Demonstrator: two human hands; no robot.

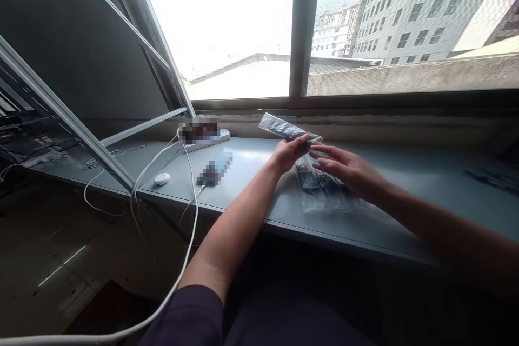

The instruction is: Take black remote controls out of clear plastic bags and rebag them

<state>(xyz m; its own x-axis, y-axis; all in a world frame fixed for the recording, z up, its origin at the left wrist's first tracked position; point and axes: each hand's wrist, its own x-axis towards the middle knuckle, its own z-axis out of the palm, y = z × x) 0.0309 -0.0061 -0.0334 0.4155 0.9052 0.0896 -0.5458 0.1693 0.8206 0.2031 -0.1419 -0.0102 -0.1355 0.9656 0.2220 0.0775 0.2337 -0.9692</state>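
Note:
My left hand (290,152) grips a narrow clear plastic bag (281,127) with dark contents that I cannot make out. That bag slants above the table near the window wall. With fingers stretched out and slightly apart, my right hand (348,167) is close to the near end of the held bag; whether its fingertips touch the bag I cannot tell. Below the right hand, a larger clear plastic bag (320,197) lies on the table, with dark pieces inside. The right hand and forearm hide part of it.
The grey-blue table (251,194) runs along the window. On its left are a white power strip (225,134), a small white oval object (161,179) and a blurred-out object with a cable. A long white cable (193,227) loops down past my left arm. A metal frame (81,124) stands left.

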